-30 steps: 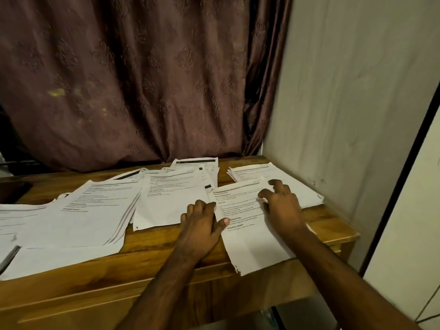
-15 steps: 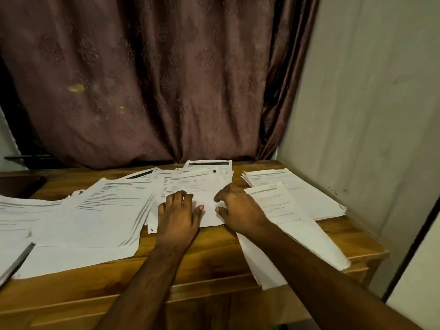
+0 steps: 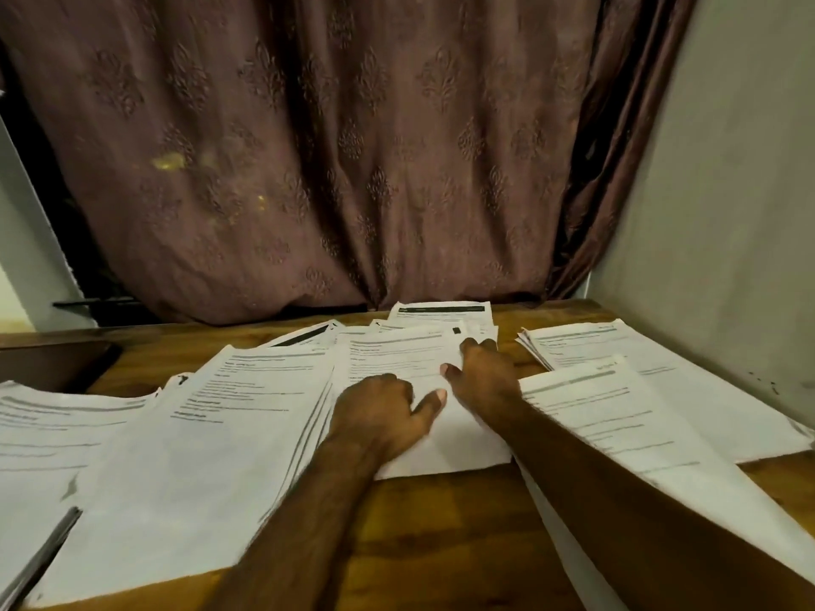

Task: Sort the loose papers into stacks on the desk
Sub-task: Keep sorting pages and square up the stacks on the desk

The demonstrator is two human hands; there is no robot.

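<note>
Printed white papers lie spread over the wooden desk (image 3: 441,522). Both of my hands are on the middle stack (image 3: 397,355). My left hand (image 3: 383,416) rests knuckles-up on its near part, thumb stretched right. My right hand (image 3: 485,377) lies on its right side, fingertips near the far right corner and thumb on the sheet. Neither hand grips a sheet. A wider left stack (image 3: 211,434) overlaps the middle one. A loose sheet (image 3: 617,421) lies under my right forearm and overhangs the front edge. Another stack (image 3: 617,346) sits at the back right.
More papers (image 3: 44,434) lie at the far left, and a black-headed sheet (image 3: 441,313) at the back. A brown curtain (image 3: 353,169) hangs behind the desk, a wall (image 3: 727,213) closes the right side, and a dark object (image 3: 53,363) sits back left.
Both hands left the loose right sheet and moved left onto the middle stack. My right hand has reached further toward the stack's far right corner. The camera has shifted left and closer.
</note>
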